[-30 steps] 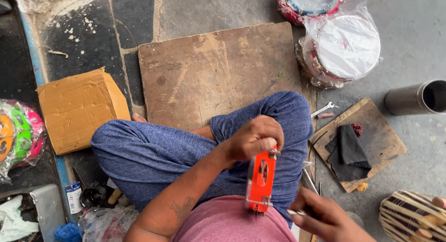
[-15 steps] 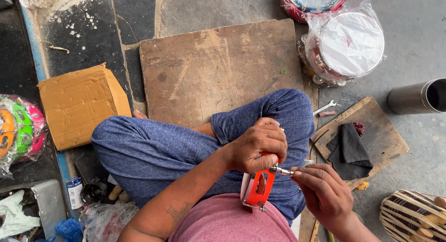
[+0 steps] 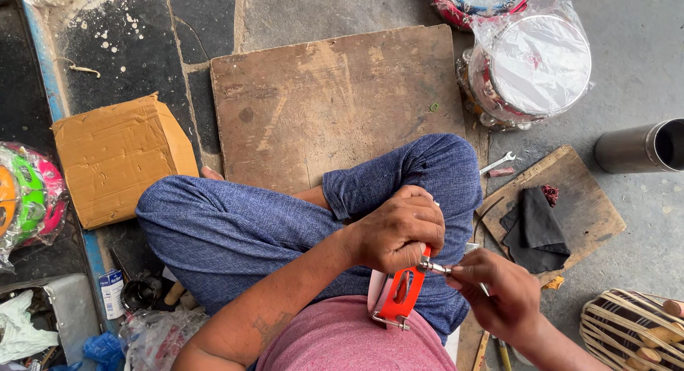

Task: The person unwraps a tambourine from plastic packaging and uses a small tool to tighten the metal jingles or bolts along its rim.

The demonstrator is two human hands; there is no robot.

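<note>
I see a floor of dark stone slabs and grey concrete (image 3: 641, 221), with a worn wooden board (image 3: 320, 107) lying flat ahead of the crossed legs in blue trousers (image 3: 235, 228). Since half a second ago the right hand (image 3: 499, 300) has stayed at the side of the orange tambourine frame (image 3: 400, 292), and the frame sits a little lower in the lap; a second ago that hand was well below it. The left hand (image 3: 395, 228) comes across the body with the wrist bent down, its grip closed over the frame's top edge. The right hand's grip is pinched on a small metal piece (image 3: 433, 268) that touches the frame (a bolt or a jingle pin, I think; it is too small to tell). The frame stands on edge above the pink shirt (image 3: 342, 339), with a slot cut in its side and a metal fitting at its lower end. A cardboard box (image 3: 117, 157) lies to the left, and plastic-wrapped drums (image 3: 534, 64) to the right.
</note>
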